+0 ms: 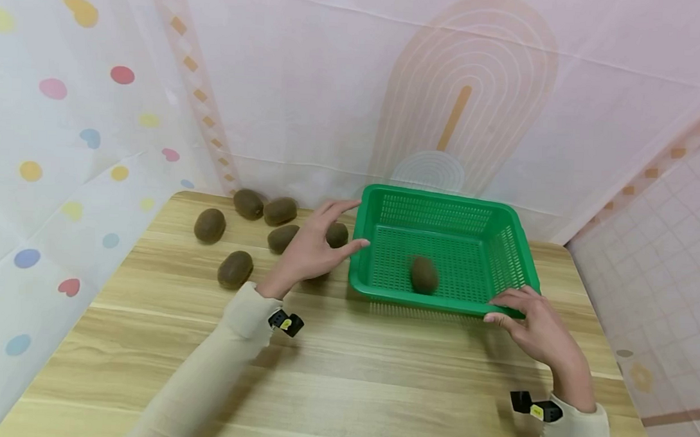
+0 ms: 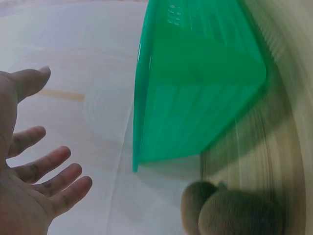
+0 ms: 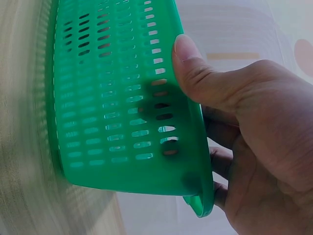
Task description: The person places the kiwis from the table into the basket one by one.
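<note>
A green plastic basket [image 1: 439, 304] with slotted walls stands at the back of the wooden table, and one brown kiwi [image 1: 424, 276] lies inside it near the front wall. My right hand [image 1: 540, 325] grips the rim at the basket's near right corner. In the right wrist view its thumb [image 3: 188, 61] presses the outside of the rim while the fingers curl over to the inner side. Beside the basket's left rim is my left hand [image 1: 314, 246], fingers spread and holding nothing. The left wrist view shows a gap between that hand [image 2: 39, 181] and the basket [image 2: 195, 88].
Several kiwis lie on the table [image 1: 344, 385] to the left, among them one near the left edge [image 1: 209, 226] and another closer to the front [image 1: 235, 270]. Some sit partly hidden behind or under the left hand. A patterned curtain [image 1: 308, 82] hangs behind the table.
</note>
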Tool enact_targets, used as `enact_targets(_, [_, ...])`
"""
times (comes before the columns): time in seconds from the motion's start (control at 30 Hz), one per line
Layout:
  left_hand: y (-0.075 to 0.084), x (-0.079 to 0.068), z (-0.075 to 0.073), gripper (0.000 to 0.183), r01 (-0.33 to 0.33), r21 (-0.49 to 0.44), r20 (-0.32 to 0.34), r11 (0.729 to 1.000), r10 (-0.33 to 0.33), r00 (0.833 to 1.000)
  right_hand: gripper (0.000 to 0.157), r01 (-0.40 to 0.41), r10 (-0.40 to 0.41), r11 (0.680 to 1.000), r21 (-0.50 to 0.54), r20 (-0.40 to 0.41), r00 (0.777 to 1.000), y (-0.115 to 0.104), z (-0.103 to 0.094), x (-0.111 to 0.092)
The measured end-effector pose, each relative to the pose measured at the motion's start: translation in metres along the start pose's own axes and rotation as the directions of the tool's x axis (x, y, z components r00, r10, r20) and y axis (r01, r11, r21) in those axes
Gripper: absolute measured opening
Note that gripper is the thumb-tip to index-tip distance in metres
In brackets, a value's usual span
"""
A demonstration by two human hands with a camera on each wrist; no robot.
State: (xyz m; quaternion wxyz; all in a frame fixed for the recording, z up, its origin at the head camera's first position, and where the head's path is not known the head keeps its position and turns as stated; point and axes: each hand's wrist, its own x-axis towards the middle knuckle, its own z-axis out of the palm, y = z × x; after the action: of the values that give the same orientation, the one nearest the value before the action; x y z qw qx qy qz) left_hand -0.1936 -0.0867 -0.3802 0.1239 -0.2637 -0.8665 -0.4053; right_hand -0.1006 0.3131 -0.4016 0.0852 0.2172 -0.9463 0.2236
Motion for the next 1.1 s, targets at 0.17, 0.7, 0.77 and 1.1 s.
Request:
enact_targets(0.17, [-0.013,-0.008,-0.012,0.072,0.024,0.052,-0.025,0.998,-0.023,0.999,0.016,0.003,-0.003,1.000,-0.002,0.000,1.000,0.000,0.000,0.000])
enact_targets(0.7, [-0.050,-0.032,-0.051,0.085,0.110,0.204,-0.106,0.973,-0.090,0.990,0.016,-0.018,0.018,1.000,0.010,0.008,1.000,0.001,0.000,0.000])
enact_targets(0.77, [-0.054,-0.036,-0.054,0.087,0.120,0.215,-0.106,0.969,-0.099,0.989,0.016,-0.019,0.019,1.000,0.012,0.009,1.000,0.002,0.001,0.000])
enact_targets(1.1, [-0.071,-0.056,-0.068,0.091,0.159,0.280,-0.104,0.947,-0.135,0.985,0.016,-0.014,0.014,1.000,0.020,0.006,1.000,0.002,0.000,0.000])
